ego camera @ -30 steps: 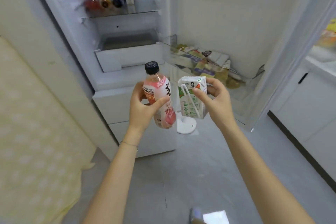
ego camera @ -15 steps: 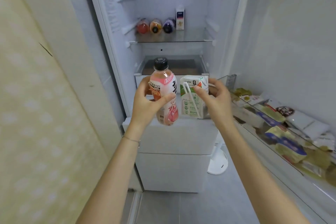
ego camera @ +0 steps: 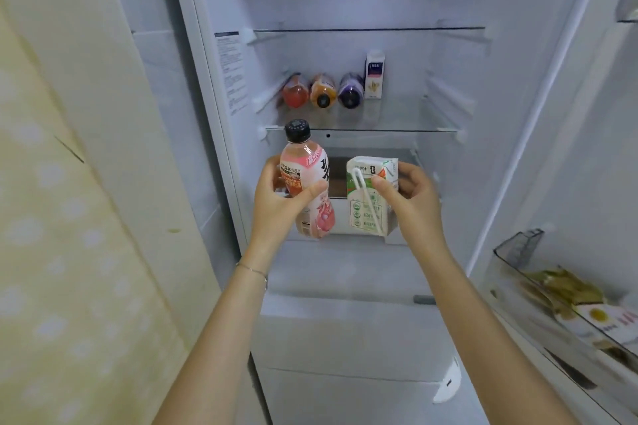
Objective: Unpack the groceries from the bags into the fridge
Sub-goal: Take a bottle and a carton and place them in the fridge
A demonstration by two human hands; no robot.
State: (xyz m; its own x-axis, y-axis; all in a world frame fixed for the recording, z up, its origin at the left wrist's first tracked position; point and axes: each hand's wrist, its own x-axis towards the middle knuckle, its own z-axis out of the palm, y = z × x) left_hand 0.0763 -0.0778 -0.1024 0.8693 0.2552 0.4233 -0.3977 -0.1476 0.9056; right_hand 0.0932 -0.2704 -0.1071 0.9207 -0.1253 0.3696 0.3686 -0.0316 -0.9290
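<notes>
Pink bottle (ego camera: 307,166): upright in the left hand (ego camera: 276,203), whose fingers and thumb wrap its middle, in front of the open fridge and below the glass shelf (ego camera: 397,119).
Green-and-white carton (ego camera: 366,217): pinched at its upper sides by the right hand (ego camera: 414,197), just beside the bottle; a wrapped straw (ego camera: 362,197) runs across its front.
Risk, collision: with both items raised close together, one could knock the other or catch the shelf's front edge on the way in.
Risk, shelf: three bottles (ego camera: 322,93) lie on their sides there; a nudge would probably set them rolling, or tip the upright carton (ego camera: 374,79) next to them.
Risk, grip: the carton is held only near its top and could swing or slip.
Bottle label: bold black characters on white, small print on red; unreadable.
Carton print: round green marks, text too blurred.
Fridge wall sticker (ego camera: 231,69): dense print, illegible.
Door bin (ego camera: 518,245): packets, wording unclear.
</notes>
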